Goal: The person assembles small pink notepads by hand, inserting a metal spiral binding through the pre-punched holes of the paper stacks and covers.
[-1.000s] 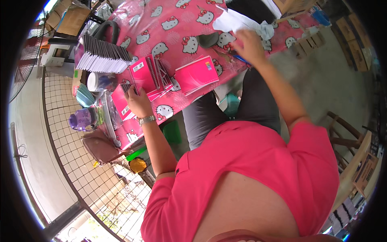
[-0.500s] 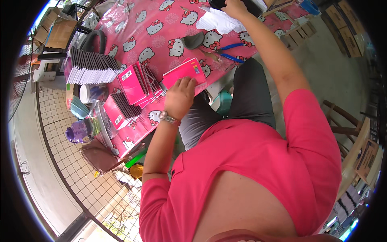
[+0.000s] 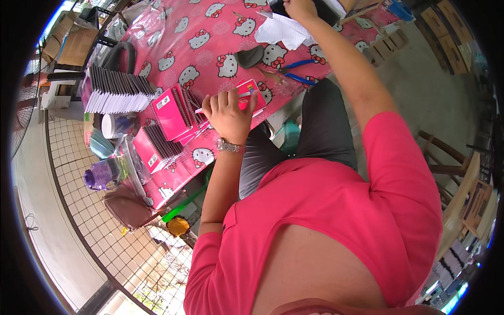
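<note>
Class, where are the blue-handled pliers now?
In the head view, the blue-handled pliers lie on the pink table, upper right of centre, just below the crumpled white sheet.

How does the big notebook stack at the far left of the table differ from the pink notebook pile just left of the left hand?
The big stack shows mostly dark bindings and white page edges, while the pink pile shows a pink cover facing up. The big stack has more notebooks in view than the pink pile. The pink pile lies nearer the left hand than the big stack. Both show dark bindings.
</note>
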